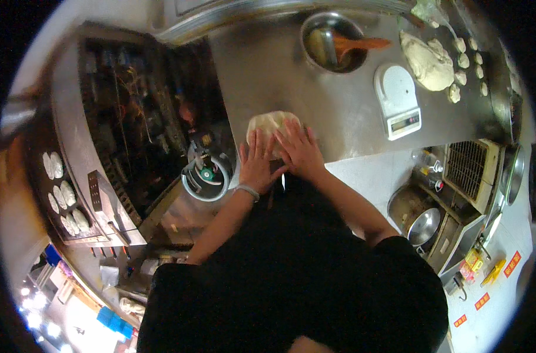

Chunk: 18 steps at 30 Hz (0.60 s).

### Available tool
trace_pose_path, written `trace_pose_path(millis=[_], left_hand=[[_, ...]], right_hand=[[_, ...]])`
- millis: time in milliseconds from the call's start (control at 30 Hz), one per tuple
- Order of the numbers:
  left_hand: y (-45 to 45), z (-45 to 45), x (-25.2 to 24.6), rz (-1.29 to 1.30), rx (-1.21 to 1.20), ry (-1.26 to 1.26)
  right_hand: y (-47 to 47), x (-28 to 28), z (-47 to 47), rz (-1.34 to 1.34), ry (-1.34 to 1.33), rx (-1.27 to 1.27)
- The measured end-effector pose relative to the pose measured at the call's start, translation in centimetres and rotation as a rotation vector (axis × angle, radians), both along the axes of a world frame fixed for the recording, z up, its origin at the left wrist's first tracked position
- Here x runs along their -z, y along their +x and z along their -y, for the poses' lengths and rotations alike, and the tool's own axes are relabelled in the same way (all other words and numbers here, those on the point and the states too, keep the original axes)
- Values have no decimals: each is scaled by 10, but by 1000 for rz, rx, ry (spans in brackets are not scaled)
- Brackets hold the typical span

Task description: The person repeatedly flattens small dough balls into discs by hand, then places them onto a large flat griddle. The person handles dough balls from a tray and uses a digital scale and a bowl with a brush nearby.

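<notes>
Under both hands a flattened piece of pale dough (268, 120) lies near the front edge of the steel worktop (268, 79). My left hand (255, 167) rests on its near left part, fingers spread, with a bracelet at the wrist. Laid flat over the right side is my right hand (302, 152), its fingers also apart. Neither hand grips anything, and the hands hide the dough's near part. Farther right stand a white kitchen scale (396, 95), a large lump of dough (427, 61) and several small dough pieces (463, 61).
A metal pot (310, 53) with an orange-brown utensil (360, 43) stands at the back. On the left are a griddle (58, 216) holding several dough pieces (67, 193), and a perforated spatula (94, 189). A round metal container (226, 187) is beside my left forearm. Shelving (453, 216) stands at right.
</notes>
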<state>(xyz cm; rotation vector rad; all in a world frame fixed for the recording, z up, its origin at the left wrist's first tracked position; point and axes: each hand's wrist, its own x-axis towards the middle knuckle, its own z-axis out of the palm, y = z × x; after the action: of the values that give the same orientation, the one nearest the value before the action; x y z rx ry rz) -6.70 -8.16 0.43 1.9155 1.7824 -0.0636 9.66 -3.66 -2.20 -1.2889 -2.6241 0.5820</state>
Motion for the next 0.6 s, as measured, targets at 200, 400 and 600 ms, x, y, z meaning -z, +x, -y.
trace_pose_path(millis=[200, 400, 600], left_hand=[[-17, -27, -9, 68, 102, 200], [-13, -72, 6, 354, -50, 329], [-14, -82, 17, 159, 219, 315]], right_hand=[[14, -19, 5, -121, -105, 185], [23, -8, -7, -416, -87, 405], [30, -13, -5, -470, -170, 519]])
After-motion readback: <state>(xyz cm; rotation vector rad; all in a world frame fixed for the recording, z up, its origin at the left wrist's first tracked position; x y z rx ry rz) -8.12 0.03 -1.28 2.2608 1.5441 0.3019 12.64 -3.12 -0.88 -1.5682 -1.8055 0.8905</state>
